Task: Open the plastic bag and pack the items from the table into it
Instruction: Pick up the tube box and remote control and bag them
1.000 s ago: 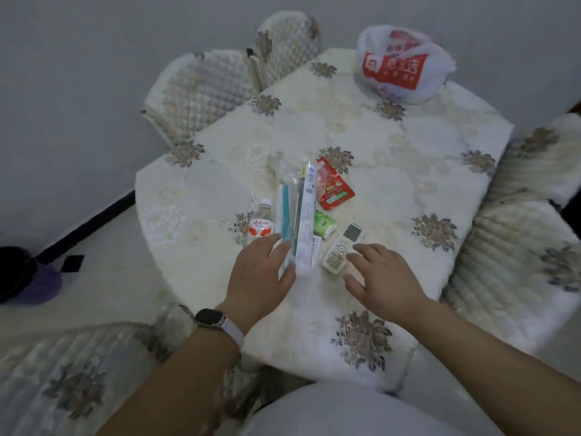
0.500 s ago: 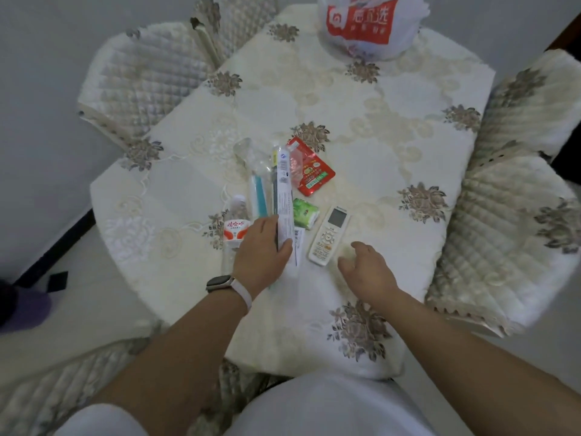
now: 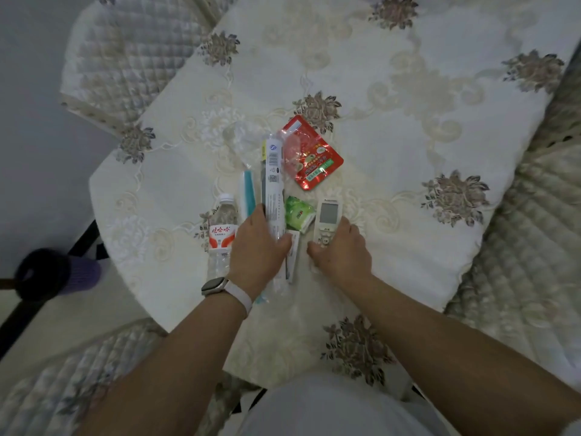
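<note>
Half remote [image 3: 327,217] hidden under right hand [image 3: 341,254]; left hand [image 3: 256,251] grips toothbrush pack [image 3: 273,174]

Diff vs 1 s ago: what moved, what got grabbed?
The right hand slid forward off the bare cloth onto the remote; its thumb and fingers now grip the remote's lower end. The left hand still holds the toothbrush pack. The water bottle, red pouch and green packet lie where they were.
</note>
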The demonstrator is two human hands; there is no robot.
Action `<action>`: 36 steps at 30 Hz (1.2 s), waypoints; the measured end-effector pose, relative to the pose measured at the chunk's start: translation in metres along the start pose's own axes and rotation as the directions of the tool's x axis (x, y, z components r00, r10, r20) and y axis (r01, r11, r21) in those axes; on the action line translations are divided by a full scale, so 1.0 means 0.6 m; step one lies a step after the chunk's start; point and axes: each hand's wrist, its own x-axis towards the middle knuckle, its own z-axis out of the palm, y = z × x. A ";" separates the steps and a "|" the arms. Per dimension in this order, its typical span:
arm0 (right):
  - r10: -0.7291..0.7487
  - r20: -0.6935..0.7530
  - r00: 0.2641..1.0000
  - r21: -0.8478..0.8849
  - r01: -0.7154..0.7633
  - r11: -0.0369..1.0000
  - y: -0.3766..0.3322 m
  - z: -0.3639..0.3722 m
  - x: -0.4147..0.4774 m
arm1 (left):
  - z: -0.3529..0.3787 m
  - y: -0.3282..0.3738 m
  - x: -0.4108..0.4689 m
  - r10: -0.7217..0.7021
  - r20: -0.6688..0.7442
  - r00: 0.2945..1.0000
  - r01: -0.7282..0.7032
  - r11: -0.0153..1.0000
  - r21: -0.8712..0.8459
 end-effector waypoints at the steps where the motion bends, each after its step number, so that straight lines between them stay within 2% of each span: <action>1: -0.013 0.016 1.000 -0.002 0.013 1.000 0.002 -0.002 0.003 | 0.002 0.002 0.000 -0.006 -0.003 1.000 0.006 1.000 -0.018; 7: -0.092 0.057 0.994 -0.019 0.093 0.995 0.022 -0.018 0.007 | 0.013 0.008 0.003 -0.041 -0.026 0.999 0.040 0.998 -0.047; 10: -0.127 0.098 0.987 0.036 0.124 0.992 0.034 -0.027 0.010 | 0.011 0.020 0.003 -0.078 0.008 0.997 0.078 0.996 -0.047; 14: -0.106 0.133 0.985 0.159 0.084 0.984 0.048 -0.042 0.001 | 0.003 0.037 -0.007 -0.063 0.004 0.998 0.063 0.995 -0.083; 18: -0.096 0.130 0.987 0.216 0.067 0.974 0.067 -0.060 -0.033 | -0.017 0.036 -0.037 -0.010 -0.024 1.000 0.005 0.980 -0.198; 25: -0.037 -0.036 0.999 0.257 0.045 0.965 0.058 -0.093 -0.137 | -0.063 -0.003 -0.105 0.150 -0.005 0.989 -0.144 0.937 -0.318; 32: 0.020 -0.179 0.984 0.365 0.048 0.930 0.030 -0.090 -0.251 | -0.109 -0.032 -0.146 0.321 -0.004 0.947 -0.300 0.879 -0.372; 36: 0.070 -0.240 0.968 0.418 0.038 0.908 0.026 -0.083 -0.308 | -0.123 -0.044 -0.157 0.354 0.037 0.935 -0.307 0.856 -0.417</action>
